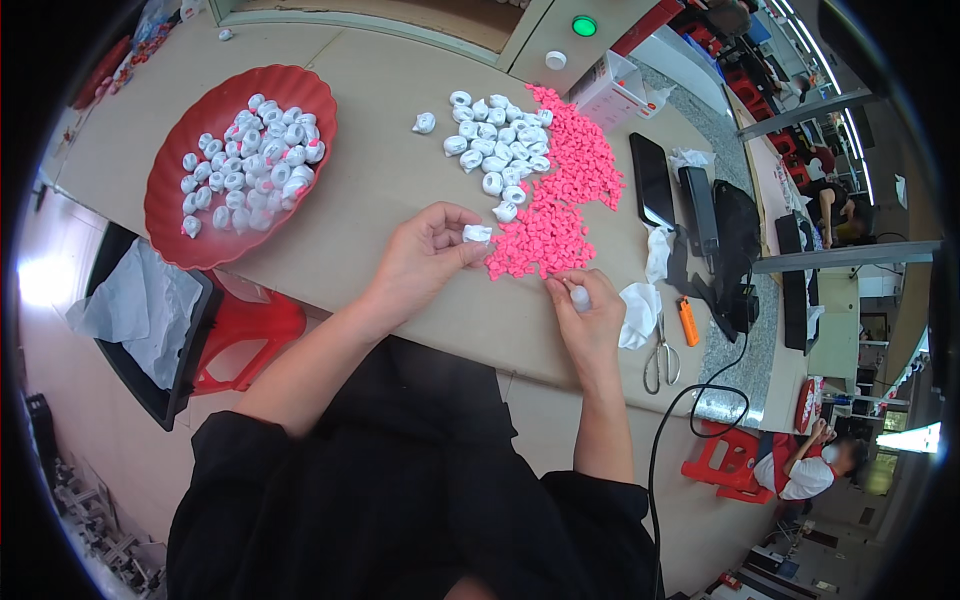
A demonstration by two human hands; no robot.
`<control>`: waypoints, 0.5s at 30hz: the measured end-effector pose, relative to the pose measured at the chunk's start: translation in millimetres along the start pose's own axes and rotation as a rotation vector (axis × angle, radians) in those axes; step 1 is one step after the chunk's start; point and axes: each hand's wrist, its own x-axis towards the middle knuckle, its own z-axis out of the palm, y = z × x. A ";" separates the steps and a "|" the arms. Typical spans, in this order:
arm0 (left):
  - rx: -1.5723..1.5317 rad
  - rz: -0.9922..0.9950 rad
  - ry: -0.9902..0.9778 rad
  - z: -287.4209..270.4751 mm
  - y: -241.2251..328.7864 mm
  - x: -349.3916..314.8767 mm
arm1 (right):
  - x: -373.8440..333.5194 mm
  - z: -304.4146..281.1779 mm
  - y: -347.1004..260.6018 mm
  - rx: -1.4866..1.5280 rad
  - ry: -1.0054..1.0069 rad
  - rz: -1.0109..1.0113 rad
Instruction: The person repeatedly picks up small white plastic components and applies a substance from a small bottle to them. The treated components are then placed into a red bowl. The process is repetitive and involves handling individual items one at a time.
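Between the thumb and fingers of my left hand [425, 255] is a small white wrapped ring-like piece [477, 234], held over the near left edge of a heap of small pink pieces [540, 235]. My right hand [592, 320] is closed in a pinch at the near right edge of that heap. What its fingertips grip is too small to make out. A whitish rounded cap [580, 298] shows among its fingers, perhaps a cover on one fingertip. Beyond my hands, several white wrapped rings [500, 135] lie piled against the pink heap.
A red scalloped bowl [165, 150] of similar wrapped rings stands at the left. Rightward lie a phone [652, 180], scissors [660, 365], an orange-handled cutter [688, 322], crumpled tissue [638, 315] and a black cable [665, 430]. A red stool [250, 335] and black bin [190, 375] stand below left.
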 end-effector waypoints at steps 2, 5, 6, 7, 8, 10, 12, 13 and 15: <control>0.003 -0.001 -0.007 -0.1 -0.6 0.2 | 1.5 1.4 -9.1 -0.075 -0.007 0.027; 0.010 -0.003 -0.017 0.9 0.5 -0.2 | 3.9 6.8 -14.1 -0.204 -0.020 0.073; 0.009 -0.009 -0.020 0.9 -0.2 0.1 | 4.6 6.2 -15.6 -0.202 -0.046 0.072; 0.009 -0.016 -0.024 0.5 -2.1 0.7 | 5.0 5.6 -16.6 -0.199 -0.072 0.071; 0.009 -0.023 -0.028 0.3 -3.2 1.1 | 5.0 5.0 -16.8 -0.197 -0.097 0.071; 0.022 -0.036 -0.036 1.5 -0.5 0.5 | 3.9 3.1 -10.5 -0.138 -0.111 0.048; 0.025 -0.028 -0.046 1.9 1.3 -0.6 | 3.1 3.0 -9.9 -0.115 -0.118 0.049; 0.020 -0.013 -0.053 1.8 0.7 -0.7 | 2.9 3.4 -10.8 -0.123 -0.118 0.062; 0.018 -0.017 -0.071 2.2 1.4 -1.6 | 2.1 3.6 -10.7 -0.129 -0.126 0.055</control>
